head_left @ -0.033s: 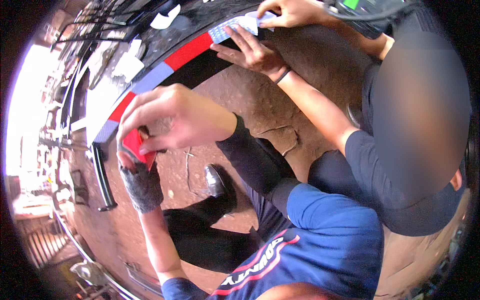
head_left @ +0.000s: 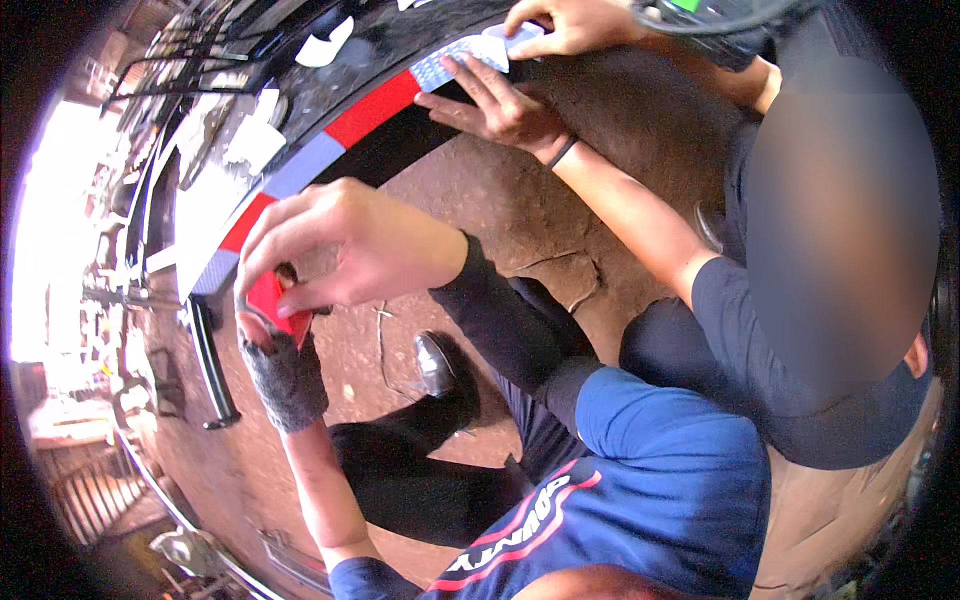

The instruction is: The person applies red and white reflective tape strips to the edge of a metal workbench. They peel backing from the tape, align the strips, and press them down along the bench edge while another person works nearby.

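Observation:
A small piece of red tape (head_left: 268, 297) is between my two hands, close to the near end of a striped rail. My left hand (head_left: 262, 335), in a grey fingerless glove, grips it from below; the fingers are partly hidden. My right hand (head_left: 345, 245), in a black sleeve, reaches over from the right with fingers curled and thumb against the red piece. Just beyond my fingers, red tape (head_left: 372, 108) and pale silver tape (head_left: 305, 160) alternate along the rail's side.
A co-worker's hand (head_left: 510, 120) lies on a pale patterned strip (head_left: 452, 65) at the rail's far end; their other hand (head_left: 570, 25) holds its end. White paper scraps (head_left: 325, 42) lie on the dark surface. A black bar (head_left: 210, 365) juts out near my left hand.
The view has shifted slightly. Both my hands keep almost the same pose around the red tape, and the co-worker's hands stay at the pale strip.

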A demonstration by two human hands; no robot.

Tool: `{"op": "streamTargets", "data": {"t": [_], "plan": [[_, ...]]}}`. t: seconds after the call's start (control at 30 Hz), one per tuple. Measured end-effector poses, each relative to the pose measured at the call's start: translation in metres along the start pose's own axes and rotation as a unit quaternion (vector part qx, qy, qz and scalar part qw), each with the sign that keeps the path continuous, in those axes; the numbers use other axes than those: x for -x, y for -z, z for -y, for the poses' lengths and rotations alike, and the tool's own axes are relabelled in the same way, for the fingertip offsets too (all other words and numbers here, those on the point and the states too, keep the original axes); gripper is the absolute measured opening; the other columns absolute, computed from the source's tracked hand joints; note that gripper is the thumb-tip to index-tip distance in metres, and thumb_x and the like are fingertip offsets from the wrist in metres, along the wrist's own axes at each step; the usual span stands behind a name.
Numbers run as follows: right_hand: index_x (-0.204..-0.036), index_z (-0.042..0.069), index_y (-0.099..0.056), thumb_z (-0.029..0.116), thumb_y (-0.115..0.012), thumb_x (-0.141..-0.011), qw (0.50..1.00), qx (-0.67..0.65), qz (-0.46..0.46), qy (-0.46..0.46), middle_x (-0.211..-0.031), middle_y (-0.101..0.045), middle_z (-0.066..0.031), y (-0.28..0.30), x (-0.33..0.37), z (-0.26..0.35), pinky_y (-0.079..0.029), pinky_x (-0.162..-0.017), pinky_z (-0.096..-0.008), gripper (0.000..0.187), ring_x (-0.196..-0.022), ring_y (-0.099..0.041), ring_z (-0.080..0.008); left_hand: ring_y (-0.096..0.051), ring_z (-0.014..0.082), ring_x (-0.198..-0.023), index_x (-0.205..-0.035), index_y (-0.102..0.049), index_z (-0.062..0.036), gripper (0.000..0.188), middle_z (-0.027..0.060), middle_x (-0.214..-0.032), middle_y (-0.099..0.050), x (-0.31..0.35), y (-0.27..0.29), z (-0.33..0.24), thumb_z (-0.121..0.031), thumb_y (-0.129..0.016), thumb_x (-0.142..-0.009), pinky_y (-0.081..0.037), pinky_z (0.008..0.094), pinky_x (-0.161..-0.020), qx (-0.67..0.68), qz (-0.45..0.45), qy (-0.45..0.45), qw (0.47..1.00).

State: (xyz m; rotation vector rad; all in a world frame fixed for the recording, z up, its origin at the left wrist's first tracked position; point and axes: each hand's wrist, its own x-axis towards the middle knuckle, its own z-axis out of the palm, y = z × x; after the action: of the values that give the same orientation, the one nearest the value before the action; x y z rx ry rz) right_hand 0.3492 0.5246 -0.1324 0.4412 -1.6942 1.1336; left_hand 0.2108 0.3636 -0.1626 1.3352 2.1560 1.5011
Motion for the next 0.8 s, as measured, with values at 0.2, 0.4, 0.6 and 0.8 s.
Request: {"op": "streamTargets", "data": {"t": [0.2,0.4,0.6,0.8], "plan": [[-0.097,0.006,-0.072,-0.002,-0.071,-0.068,0.999,-0.018,-0.018,0.039,-0.099,-0.068,-0.0085,-0.005,0.002,-0.008,-0.053,-0.084,-0.0337,0.031,-0.093,-0.066,-0.0257,-0.056,0.0209,-0.109,-0.133,-0.041,-0.0021,0.067,0.0101,-0.121,-0.054,-0.005,-0.006,0.002,-0.058,-0.042,-0.096,-0.048,0.0360,-0.091,0.021,0.003,-0.064,0.998],[-0.099,0.007,-0.071,0.000,-0.073,-0.068,0.999,0.004,-0.029,0.027,-0.100,-0.068,-0.0099,0.002,0.003,-0.008,-0.053,-0.085,-0.0338,0.032,-0.095,-0.067,-0.0259,-0.059,0.0226,-0.102,-0.133,-0.042,-0.0032,0.049,0.0106,-0.118,-0.058,-0.014,-0.010,0.005,-0.025,-0.062,-0.093,-0.051,0.0366,-0.087,0.232,0.028,0.009,0.972],[-0.107,0.008,-0.071,0.005,-0.077,-0.070,0.997,0.070,-0.011,-0.009,-0.108,-0.069,-0.0105,-0.003,-0.002,-0.011,-0.052,-0.089,-0.0345,0.037,-0.101,-0.067,-0.0243,-0.057,0.0142,-0.100,-0.128,-0.052,-0.0057,0.047,0.0060,-0.116,-0.057,-0.020,-0.014,-0.019,-0.041,-0.049,-0.098,-0.052,0.0297,-0.079,0.107,0.017,-0.021,0.994],[-0.104,0.003,-0.068,-0.001,-0.078,-0.071,0.996,0.084,-0.017,0.000,-0.112,-0.067,-0.0140,-0.002,-0.007,-0.007,-0.050,-0.093,-0.0380,0.035,-0.106,-0.064,-0.0262,-0.059,0.0093,-0.088,-0.119,-0.057,-0.0079,0.036,0.0021,-0.100,-0.061,-0.024,-0.012,-0.053,-0.025,-0.066,-0.089,-0.052,0.0248,-0.069,0.273,0.062,0.015,0.960]]}}
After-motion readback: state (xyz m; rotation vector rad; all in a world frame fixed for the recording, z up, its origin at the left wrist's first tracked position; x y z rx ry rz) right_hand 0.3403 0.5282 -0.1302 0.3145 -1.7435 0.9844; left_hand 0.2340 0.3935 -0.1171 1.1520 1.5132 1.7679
